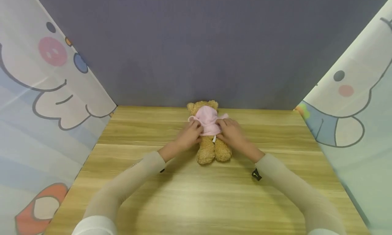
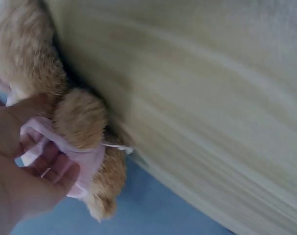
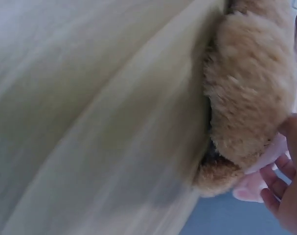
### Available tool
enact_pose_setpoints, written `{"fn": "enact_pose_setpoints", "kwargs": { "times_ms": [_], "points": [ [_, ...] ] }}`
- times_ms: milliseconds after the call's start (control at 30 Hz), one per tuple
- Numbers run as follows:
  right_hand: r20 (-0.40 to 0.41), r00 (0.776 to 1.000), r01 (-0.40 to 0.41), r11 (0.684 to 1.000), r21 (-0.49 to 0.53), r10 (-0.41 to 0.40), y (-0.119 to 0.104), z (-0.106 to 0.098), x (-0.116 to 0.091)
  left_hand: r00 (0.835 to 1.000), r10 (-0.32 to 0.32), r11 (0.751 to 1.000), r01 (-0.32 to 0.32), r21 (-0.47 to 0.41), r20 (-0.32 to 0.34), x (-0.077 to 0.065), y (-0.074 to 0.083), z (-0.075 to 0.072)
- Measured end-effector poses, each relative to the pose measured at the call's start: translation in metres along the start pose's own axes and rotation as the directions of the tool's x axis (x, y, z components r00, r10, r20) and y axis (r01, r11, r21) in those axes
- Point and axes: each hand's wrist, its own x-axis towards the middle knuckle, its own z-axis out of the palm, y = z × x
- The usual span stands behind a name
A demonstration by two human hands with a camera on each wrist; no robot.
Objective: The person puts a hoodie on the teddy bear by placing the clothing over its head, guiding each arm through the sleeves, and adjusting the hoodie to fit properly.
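Observation:
A brown teddy bear (image 1: 206,151) lies on the table, ears toward the back wall and legs toward me, its face not in sight. Around its body is a pink garment (image 1: 209,117) with a hood-like upper part; a small white tag (image 1: 214,138) shows at the lower hem. From the left side, my left hand (image 1: 190,134) grips the garment's edge, thumb against the fur and fingers curled at the cloth (image 2: 89,161). My right hand (image 1: 231,133) pinches the garment on the opposite side, its fingers bent at the pink cloth (image 3: 251,185) beside the bear's arm (image 3: 219,176).
The wooden table (image 1: 196,201) meets a dark grey panel (image 1: 202,48) just behind the bear's head. Cartoon-printed curtains hang at the left (image 1: 73,102) and right (image 1: 352,102). A black strap end (image 1: 256,174) hangs by the right wrist.

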Motion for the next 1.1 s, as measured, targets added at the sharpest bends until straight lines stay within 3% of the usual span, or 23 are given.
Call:
{"fn": "enact_pose_setpoints", "kwargs": {
  "times_ms": [100, 233, 367, 467, 600, 700, 800, 933, 1100],
  "points": [
    [0.009, 0.998, 0.056, 0.995, -0.082, -0.055, 0.001, 0.005, 0.002, 1.000, 0.004, 0.994, -0.006, 0.107, 0.025, 0.001, 0.005, 0.006],
    [-0.027, 0.992, 0.120, 0.983, -0.136, -0.125, 0.005, 0.009, 0.004, 1.000, -0.013, 0.976, 0.019, 0.217, -0.028, 0.002, 0.007, 0.009],
    [-0.006, 0.984, 0.173, 0.968, -0.181, -0.177, 0.009, 0.010, 0.005, 0.997, -0.020, 0.973, 0.037, 0.230, -0.075, -0.002, 0.007, 0.012],
    [0.022, 0.987, 0.159, 0.981, -0.107, -0.157, 0.012, 0.009, 0.003, 0.997, -0.047, 0.988, 0.055, 0.142, -0.061, -0.010, 0.004, 0.014],
    [0.037, 0.996, 0.075, 0.995, 0.060, -0.077, 0.019, 0.002, -0.007, 0.995, -0.095, 0.994, 0.094, -0.063, -0.013, -0.019, -0.005, 0.011],
    [0.031, 0.999, 0.042, 0.995, 0.096, -0.045, 0.029, -0.004, -0.014, 0.997, -0.080, 0.969, 0.077, -0.236, -0.003, -0.022, -0.014, 0.010],
    [0.052, 0.997, 0.043, 0.993, 0.106, -0.049, 0.037, -0.006, -0.017, 0.999, -0.021, 0.935, 0.007, -0.355, -0.036, -0.023, -0.023, 0.012],
    [0.086, 0.994, 0.053, 0.984, 0.168, -0.068, 0.041, -0.003, -0.014, 0.993, 0.034, 0.920, -0.076, -0.384, -0.115, -0.019, -0.030, 0.016],
    [0.048, 0.995, 0.072, 0.972, 0.225, -0.085, 0.044, 0.000, -0.011, 0.993, 0.019, 0.918, -0.063, -0.393, -0.115, -0.013, -0.038, 0.010]
  ]
}}
